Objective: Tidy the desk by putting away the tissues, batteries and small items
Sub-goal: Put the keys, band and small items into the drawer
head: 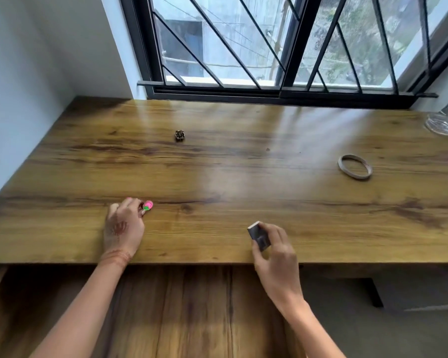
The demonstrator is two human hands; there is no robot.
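From the head camera, the right hand [274,251] pinches a small dark box [259,237] between thumb and curled fingers, just above the near edge of the desk [243,177]. The box is flat and rectangular. Its long axis slants from far left to near right, and its pale short end points away toward the window [269,42].

The left hand [124,226] rests on the desk to the left, near the front edge. Its fingers are curled, and the fingertips nip a small rounded pink and green item [148,205] that lies on the wood.

The desk top is glossy brown wood with dark grain streaks, and it reflects the window light. A small dark clip [179,135] sits farther back, well apart from both hands. A thin pale ring [354,167] lies flat at the right. A clear glass object [444,122] is cut off by the right edge. Black slanted bars cross the window. Below the front edge there is a wooden panel [179,311].
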